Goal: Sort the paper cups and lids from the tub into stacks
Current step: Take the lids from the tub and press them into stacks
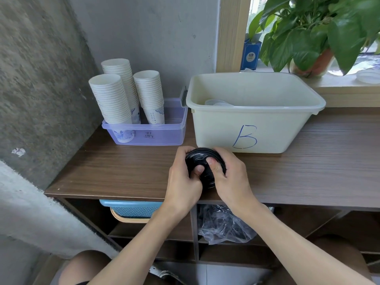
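A stack of black lids (202, 159) sits near the front of the wooden table, just in front of the cream tub (253, 128) marked "B". My left hand (182, 179) grips the stack from the left and my right hand (232, 177) grips it from the right, both thumbs pressing on the top lid. Inside the tub, a few clear lids (219, 102) show at its left end. Three tall stacks of white paper cups (114, 97) stand in a clear purple tray (152, 132) to the left of the tub.
A concrete wall closes the left side. A potted plant (312, 31) and a blue box (251, 53) stand on the windowsill behind the tub. Below the table, shelves hold a blue basket (131, 209) and a crumpled plastic bag (224, 225).
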Action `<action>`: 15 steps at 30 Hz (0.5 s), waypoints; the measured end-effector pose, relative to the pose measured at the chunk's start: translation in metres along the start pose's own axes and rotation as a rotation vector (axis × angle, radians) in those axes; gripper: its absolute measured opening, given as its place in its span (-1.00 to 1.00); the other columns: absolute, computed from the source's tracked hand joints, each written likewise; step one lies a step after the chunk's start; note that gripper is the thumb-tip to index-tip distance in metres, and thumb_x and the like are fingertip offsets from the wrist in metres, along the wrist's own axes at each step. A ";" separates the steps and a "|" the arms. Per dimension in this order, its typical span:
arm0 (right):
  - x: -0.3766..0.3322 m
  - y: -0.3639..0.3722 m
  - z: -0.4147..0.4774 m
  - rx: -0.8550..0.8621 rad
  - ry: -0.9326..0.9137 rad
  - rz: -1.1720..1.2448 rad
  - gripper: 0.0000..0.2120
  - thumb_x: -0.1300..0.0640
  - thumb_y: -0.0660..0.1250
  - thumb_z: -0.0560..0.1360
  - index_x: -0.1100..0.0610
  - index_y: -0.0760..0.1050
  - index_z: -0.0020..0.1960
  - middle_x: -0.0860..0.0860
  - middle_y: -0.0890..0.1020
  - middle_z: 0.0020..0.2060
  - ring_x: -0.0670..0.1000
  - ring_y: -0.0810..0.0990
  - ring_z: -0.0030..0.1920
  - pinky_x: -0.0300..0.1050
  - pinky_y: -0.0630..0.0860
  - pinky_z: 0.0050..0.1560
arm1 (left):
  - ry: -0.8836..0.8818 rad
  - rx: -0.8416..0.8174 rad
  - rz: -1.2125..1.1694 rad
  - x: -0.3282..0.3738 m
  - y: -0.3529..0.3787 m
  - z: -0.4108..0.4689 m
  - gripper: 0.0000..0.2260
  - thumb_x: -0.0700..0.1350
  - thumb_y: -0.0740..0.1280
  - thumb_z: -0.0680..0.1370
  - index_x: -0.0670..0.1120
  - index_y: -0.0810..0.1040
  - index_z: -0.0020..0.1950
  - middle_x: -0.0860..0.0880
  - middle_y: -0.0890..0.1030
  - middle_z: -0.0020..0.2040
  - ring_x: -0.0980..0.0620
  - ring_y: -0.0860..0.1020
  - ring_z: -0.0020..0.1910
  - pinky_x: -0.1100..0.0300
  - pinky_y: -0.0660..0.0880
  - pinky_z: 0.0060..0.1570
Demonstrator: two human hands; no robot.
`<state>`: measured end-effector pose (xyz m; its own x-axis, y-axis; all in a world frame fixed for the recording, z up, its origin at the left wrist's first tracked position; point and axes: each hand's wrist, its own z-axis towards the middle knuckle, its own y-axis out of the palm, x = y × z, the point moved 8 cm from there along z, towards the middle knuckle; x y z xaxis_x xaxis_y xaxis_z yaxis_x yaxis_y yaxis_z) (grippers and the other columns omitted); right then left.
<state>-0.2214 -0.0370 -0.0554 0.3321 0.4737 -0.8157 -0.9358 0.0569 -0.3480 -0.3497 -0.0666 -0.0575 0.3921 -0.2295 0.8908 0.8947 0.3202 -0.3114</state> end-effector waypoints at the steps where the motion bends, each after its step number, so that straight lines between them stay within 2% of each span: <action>1: -0.002 0.000 0.000 -0.006 -0.003 0.008 -0.73 0.07 0.22 0.53 0.17 0.57 0.12 0.00 0.64 -0.05 -0.06 0.56 -0.03 -0.26 0.46 0.00 | -0.002 0.002 -0.005 0.000 -0.001 0.000 -0.67 -0.42 0.28 0.52 -0.02 0.41 0.12 0.14 0.59 -0.08 0.26 0.54 -0.05 0.47 0.41 -0.05; 4: -0.003 0.006 -0.001 -0.087 0.024 0.098 -0.67 0.02 0.23 0.54 0.12 0.50 0.25 -0.03 0.61 0.07 -0.14 0.55 0.10 -0.33 0.42 0.13 | -0.012 0.057 -0.048 0.001 -0.008 0.003 -0.70 -0.42 0.29 0.53 -0.06 0.43 0.11 0.12 0.58 -0.06 0.32 0.53 -0.07 0.47 0.39 -0.05; 6: -0.003 0.012 -0.002 -0.143 0.044 0.125 -0.66 0.00 0.24 0.54 0.06 0.46 0.28 -0.05 0.60 0.10 -0.12 0.55 0.14 -0.22 0.45 0.18 | -0.057 0.088 -0.131 -0.003 -0.014 0.005 -0.72 -0.40 0.29 0.54 -0.06 0.45 0.11 0.10 0.60 -0.03 0.35 0.54 -0.08 0.47 0.41 -0.03; 8: -0.002 0.009 -0.002 -0.100 0.027 0.056 -0.70 0.00 0.22 0.55 0.08 0.48 0.23 -0.01 0.60 0.05 -0.08 0.55 0.09 -0.14 0.48 0.13 | -0.074 0.042 -0.157 -0.005 -0.014 0.006 -0.71 -0.38 0.32 0.54 -0.01 0.47 0.10 0.10 0.62 -0.02 0.33 0.55 -0.07 0.48 0.42 -0.02; 10: -0.002 0.004 -0.001 -0.041 0.014 0.019 -0.72 0.04 0.21 0.55 0.12 0.50 0.19 0.02 0.57 0.02 -0.07 0.53 0.04 -0.22 0.45 0.09 | -0.041 -0.022 -0.140 -0.002 -0.011 0.004 -0.67 -0.36 0.35 0.54 0.03 0.45 0.16 0.13 0.61 0.05 0.33 0.55 0.00 0.47 0.41 0.02; 13: -0.006 0.004 -0.002 -0.046 -0.029 -0.027 -0.76 0.12 0.24 0.56 0.15 0.49 0.19 0.02 0.54 0.01 -0.13 0.49 0.00 -0.43 0.37 0.02 | 0.036 -0.045 -0.110 0.007 -0.011 0.000 -0.52 -0.37 0.34 0.54 0.00 0.38 0.38 0.22 0.53 0.19 0.36 0.51 0.16 0.51 0.36 0.13; 15: -0.007 0.003 -0.004 -0.036 -0.053 -0.068 -0.75 0.11 0.20 0.57 0.17 0.48 0.20 0.01 0.52 0.01 -0.16 0.46 -0.01 -0.50 0.33 0.02 | 0.071 -0.065 -0.098 0.011 -0.009 -0.001 -0.55 -0.36 0.32 0.56 -0.03 0.39 0.39 0.21 0.54 0.21 0.33 0.51 0.20 0.50 0.35 0.15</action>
<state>-0.2265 -0.0441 -0.0524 0.3871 0.5159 -0.7642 -0.9061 0.0595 -0.4189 -0.3532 -0.0733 -0.0449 0.3142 -0.3217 0.8932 0.9406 0.2333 -0.2469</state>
